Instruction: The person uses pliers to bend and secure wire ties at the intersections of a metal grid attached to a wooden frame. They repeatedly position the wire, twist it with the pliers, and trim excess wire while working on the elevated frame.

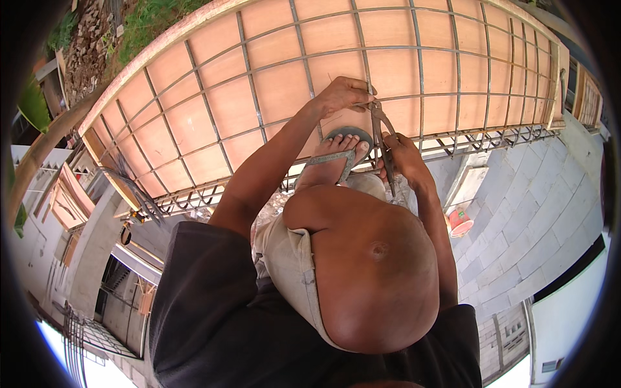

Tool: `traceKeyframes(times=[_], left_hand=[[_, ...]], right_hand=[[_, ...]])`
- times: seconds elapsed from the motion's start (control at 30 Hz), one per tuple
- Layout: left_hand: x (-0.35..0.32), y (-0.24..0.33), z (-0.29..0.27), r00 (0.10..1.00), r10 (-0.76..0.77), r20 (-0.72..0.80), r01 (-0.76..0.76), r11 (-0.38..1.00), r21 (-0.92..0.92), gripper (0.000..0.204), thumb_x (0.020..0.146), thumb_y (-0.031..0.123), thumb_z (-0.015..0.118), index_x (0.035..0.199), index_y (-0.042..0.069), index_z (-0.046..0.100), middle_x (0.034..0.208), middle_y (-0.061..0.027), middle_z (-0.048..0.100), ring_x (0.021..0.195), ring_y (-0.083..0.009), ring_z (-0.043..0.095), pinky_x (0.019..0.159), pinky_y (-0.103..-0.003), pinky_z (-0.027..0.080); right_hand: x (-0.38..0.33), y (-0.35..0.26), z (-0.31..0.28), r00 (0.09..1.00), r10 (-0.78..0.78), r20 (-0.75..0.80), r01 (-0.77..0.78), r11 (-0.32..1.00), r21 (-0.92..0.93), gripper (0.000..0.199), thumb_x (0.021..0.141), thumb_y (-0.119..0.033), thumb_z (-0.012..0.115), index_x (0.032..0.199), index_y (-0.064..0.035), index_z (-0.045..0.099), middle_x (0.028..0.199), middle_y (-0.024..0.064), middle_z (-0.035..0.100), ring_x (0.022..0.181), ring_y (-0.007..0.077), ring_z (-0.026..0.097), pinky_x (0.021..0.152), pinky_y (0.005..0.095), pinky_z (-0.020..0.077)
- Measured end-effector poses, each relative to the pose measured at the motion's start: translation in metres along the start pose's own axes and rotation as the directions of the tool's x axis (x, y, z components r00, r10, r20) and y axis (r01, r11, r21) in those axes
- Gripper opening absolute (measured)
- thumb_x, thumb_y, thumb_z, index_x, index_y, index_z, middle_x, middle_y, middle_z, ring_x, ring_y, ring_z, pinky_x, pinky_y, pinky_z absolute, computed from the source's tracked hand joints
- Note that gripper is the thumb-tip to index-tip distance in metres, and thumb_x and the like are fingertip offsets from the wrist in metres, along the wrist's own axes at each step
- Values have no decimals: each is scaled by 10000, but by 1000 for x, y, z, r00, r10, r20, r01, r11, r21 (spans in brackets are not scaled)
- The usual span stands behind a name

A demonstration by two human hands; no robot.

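Note:
In front of me a grid of steel rebar [420, 64] lies over a plywood panel [393, 72]. My right hand [403, 160] is closed on the handles of a pair of pincers [381, 123], one handle pointing down towards my leg. The head of the tool is at a rebar crossing. Against that same crossing my left hand [343, 96] has its fingers curled and pressed together; what they hold, if anything, is too small to tell. Below the hands, my foot in a dark sandal [354, 159] rests at the panel's near edge.
A wooden edge board [155, 44] frames the panel's far side. Along its near edge runs a rebar cage [446, 143]. Low on the right are a red bucket [460, 223] and a grey block wall [517, 207]. Loose bars [132, 187] jut out at the left.

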State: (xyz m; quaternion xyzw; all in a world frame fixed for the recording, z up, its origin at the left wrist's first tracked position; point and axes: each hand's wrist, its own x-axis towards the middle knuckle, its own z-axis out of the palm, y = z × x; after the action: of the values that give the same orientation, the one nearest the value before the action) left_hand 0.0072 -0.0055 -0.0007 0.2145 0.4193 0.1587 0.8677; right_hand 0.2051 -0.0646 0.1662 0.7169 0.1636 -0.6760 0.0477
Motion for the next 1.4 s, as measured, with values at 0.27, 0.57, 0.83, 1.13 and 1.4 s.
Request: traceKeyframes(times=[0.27,0.57,0.83,1.13,1.4], left_hand=[[-2,-1,-3,1000,0,15,0,1000,3,320,1004,160,778,1270,-14,738,1175,-137,790,1083,-237,773,958,-365,649],[-24,-8,13,949,253,-189,-157,898,412,387,1021,128,705,1396,40,662,1318,-167,731,1201,-293,722,1081,-418,584],[-63,1,76,604,678,419,-556,-18,831,698,821,27,755,1477,142,545,1439,-140,544,1397,-321,528,1220,-457,408],[-5,-5,79,613,406,678,-730,-36,682,266,691,123,814,904,131,656,901,-9,639,998,-254,632,879,-418,518],[2,2,77,566,308,765,-803,-5,596,227,660,180,800,828,123,658,821,-28,632,926,-277,652,817,-421,517]], right_hand=[[18,-18,-45,970,172,170,-161,984,-75,459,1075,-498,508,904,-83,605,683,95,635,520,210,608,502,378,540],[-20,7,12,984,-56,166,20,977,210,492,892,-265,890,1175,19,604,770,37,624,597,182,629,572,319,564],[-40,12,7,930,-316,-187,152,795,-588,397,998,-287,575,1220,22,688,840,183,723,745,427,660,802,502,572],[-32,23,0,980,55,-192,-98,970,-224,458,1034,-406,530,1136,16,675,841,144,712,742,264,696,732,403,560],[-7,47,7,974,125,-191,-151,980,-127,517,993,-482,490,856,-2,623,705,120,607,691,271,659,661,457,522]])
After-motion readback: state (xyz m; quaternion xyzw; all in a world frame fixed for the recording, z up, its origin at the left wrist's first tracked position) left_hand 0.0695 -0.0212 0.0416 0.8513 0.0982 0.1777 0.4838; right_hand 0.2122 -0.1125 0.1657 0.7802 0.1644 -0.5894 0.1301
